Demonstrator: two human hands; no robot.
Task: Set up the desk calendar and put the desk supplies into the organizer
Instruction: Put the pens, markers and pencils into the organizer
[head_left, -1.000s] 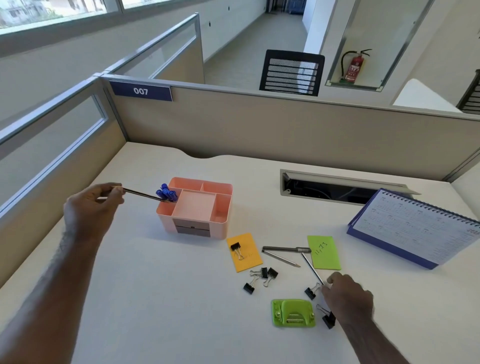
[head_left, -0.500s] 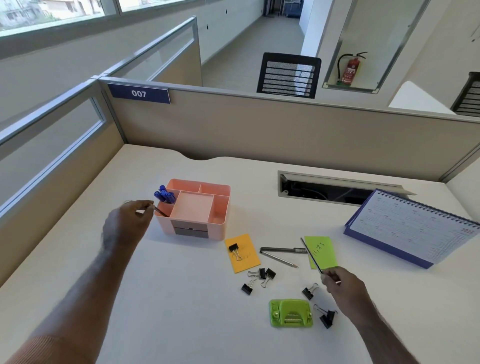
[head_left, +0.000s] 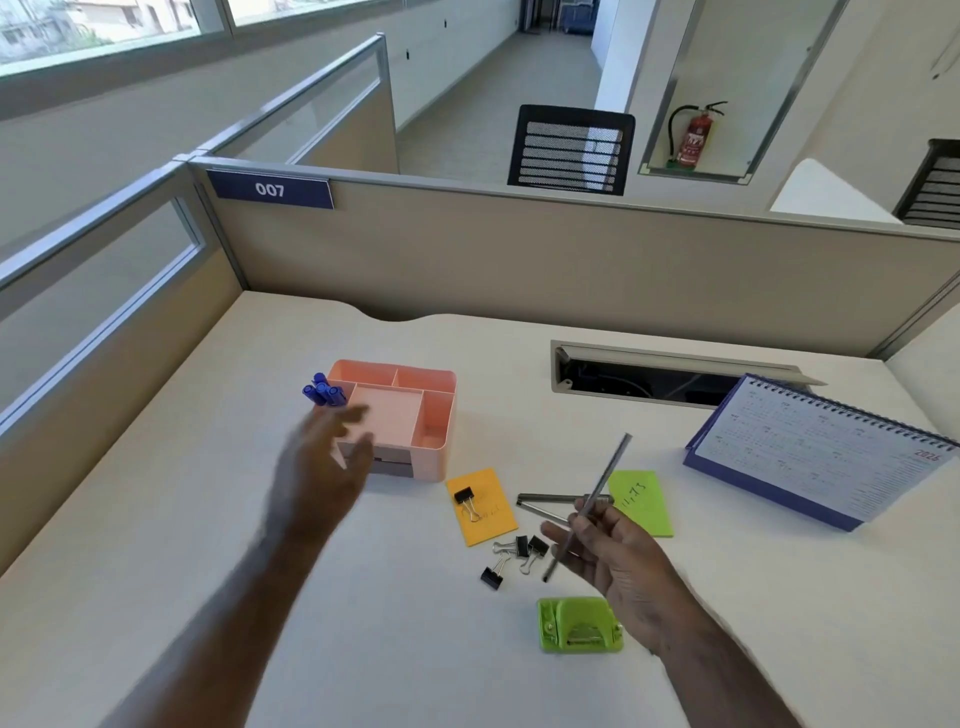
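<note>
A pink organizer (head_left: 434, 415) stands mid-desk with several blue-capped pens (head_left: 323, 392) in its left rear slot. My left hand (head_left: 324, 465), blurred, hovers with spread fingers just in front of the organizer's left side and holds nothing. My right hand (head_left: 615, 556) pinches a grey pen (head_left: 602, 480) lifted off the desk, tip pointing up and away. Two more grey pens (head_left: 545, 500) lie between an orange sticky note (head_left: 485, 512) and a green one (head_left: 641, 501). The blue desk calendar (head_left: 821, 449) rests slanted at the right.
Several black binder clips (head_left: 514, 553) lie scattered in front of the notes, one on the orange note. A green stapler-like tool (head_left: 579, 626) sits near the front. A cable slot (head_left: 665, 371) opens at the back of the desk, before the partition wall (head_left: 519, 249).
My left hand let go of its pen at the organizer's left slot and drew back, fingers now spread. My right hand picked a grey pen off the desk and raised it.
</note>
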